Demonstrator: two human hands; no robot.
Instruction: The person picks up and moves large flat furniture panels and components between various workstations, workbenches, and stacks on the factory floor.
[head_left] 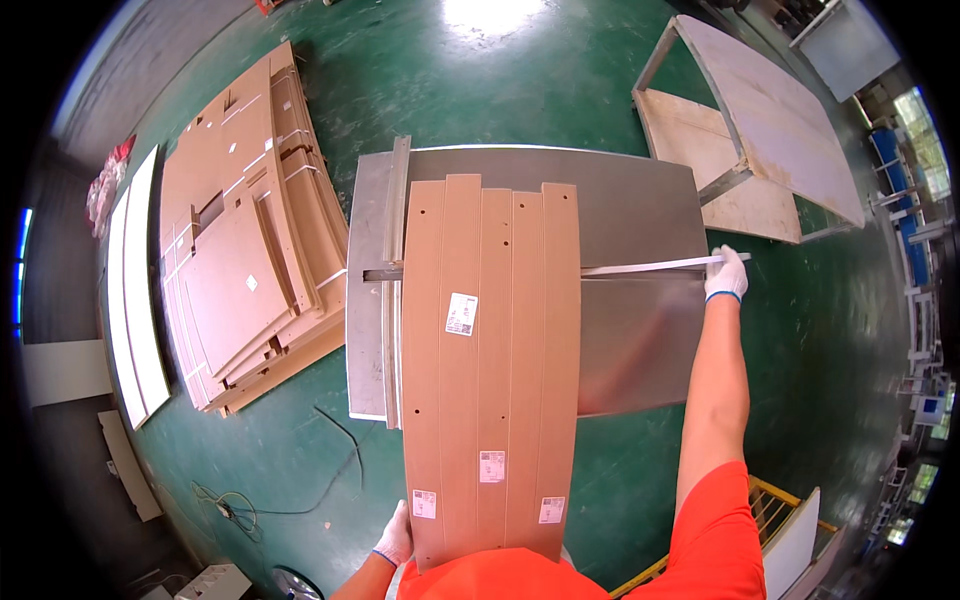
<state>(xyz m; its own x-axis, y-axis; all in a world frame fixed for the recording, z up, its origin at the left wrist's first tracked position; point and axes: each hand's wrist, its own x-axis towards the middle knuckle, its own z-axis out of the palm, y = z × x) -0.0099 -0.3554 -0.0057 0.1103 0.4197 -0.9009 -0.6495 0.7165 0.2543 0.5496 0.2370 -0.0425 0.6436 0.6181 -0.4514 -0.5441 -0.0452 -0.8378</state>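
Several long brown boards (pixel 510 370) lie side by side in front of me, some with white labels and small holes. Their near end reaches my body. My left hand (pixel 395 535), in a white glove, is closed at their near left edge; some of its fingers are hidden by the boards. Out to the right, my gloved right hand (pixel 727 273) is closed on a white strap (pixel 650 267). The strap runs leftward to the boards' right edge, above a slot in the metal-topped table (pixel 640 340). Whether it continues under the boards is hidden.
A metal rail (pixel 394 220) stands along the table's left side. Strapped brown panels (pixel 240 260) are stacked at the left, beside long white panels (pixel 138 290). At the far right stands a wooden-shelved frame (pixel 770 120). A cable (pixel 350 450) lies on the green floor.
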